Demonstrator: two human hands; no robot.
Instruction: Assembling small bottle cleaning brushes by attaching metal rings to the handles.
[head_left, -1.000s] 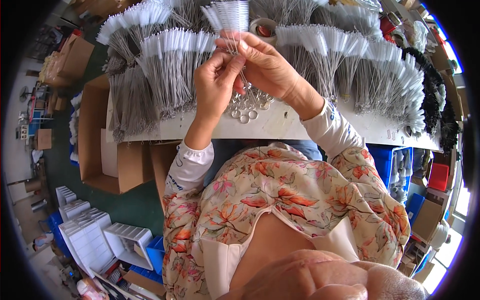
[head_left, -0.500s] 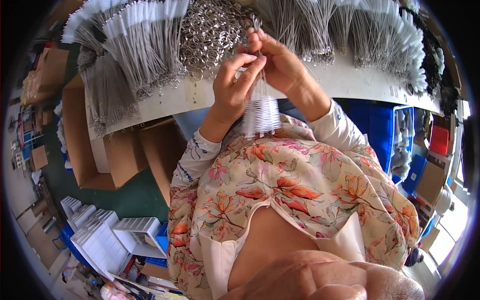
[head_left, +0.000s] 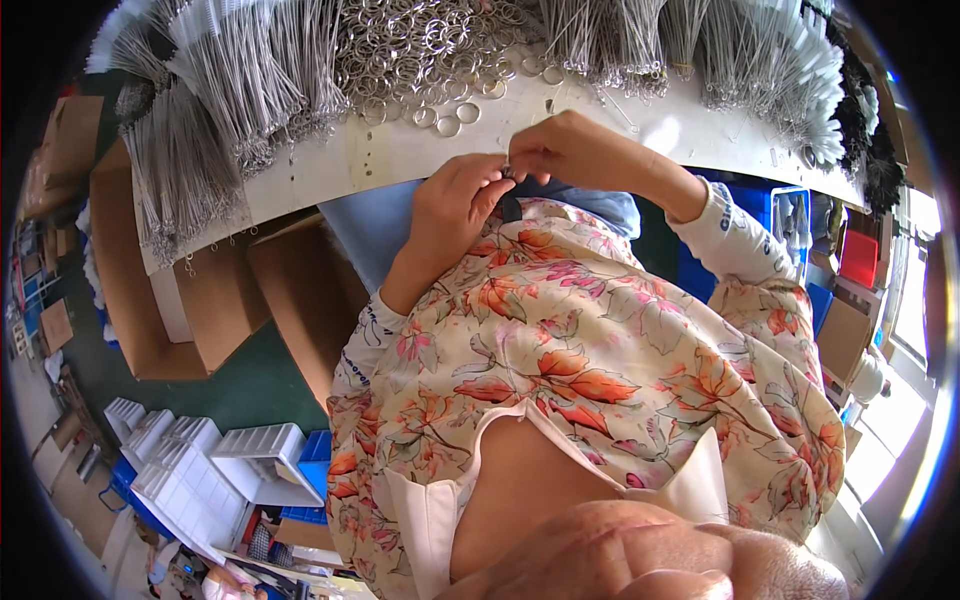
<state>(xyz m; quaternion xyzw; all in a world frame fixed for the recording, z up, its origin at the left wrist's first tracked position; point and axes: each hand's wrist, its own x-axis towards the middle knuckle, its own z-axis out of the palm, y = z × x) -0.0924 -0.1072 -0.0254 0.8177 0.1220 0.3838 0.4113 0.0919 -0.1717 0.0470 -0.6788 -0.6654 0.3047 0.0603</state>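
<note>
While the white desk [head_left: 400, 160] spans the upper view, it carries long bundles of thin wire brushes [head_left: 215, 85] with white tips on the left and right, and between them a loose heap of small metal rings [head_left: 420, 40], several lying stray near the front edge. Cardboard boxes [head_left: 215, 300] stand under the desk on the person's left; white plastic trays [head_left: 200, 470] sit on the floor lower left. Both hands meet just below the desk edge, above the lap. Left hand [head_left: 455, 205] is curled, its fingertips pinching a small dark item [head_left: 512, 178] that is too small to identify; right hand [head_left: 575, 150] is closed over the same item from above, thumb and forefinger pressed together. Risk, in my judgement: the grip is fingertip-only and off the desk, so a slip would drop the item into the lap or onto the floor. Stray rings near the edge could be brushed off by a sleeve.
</note>
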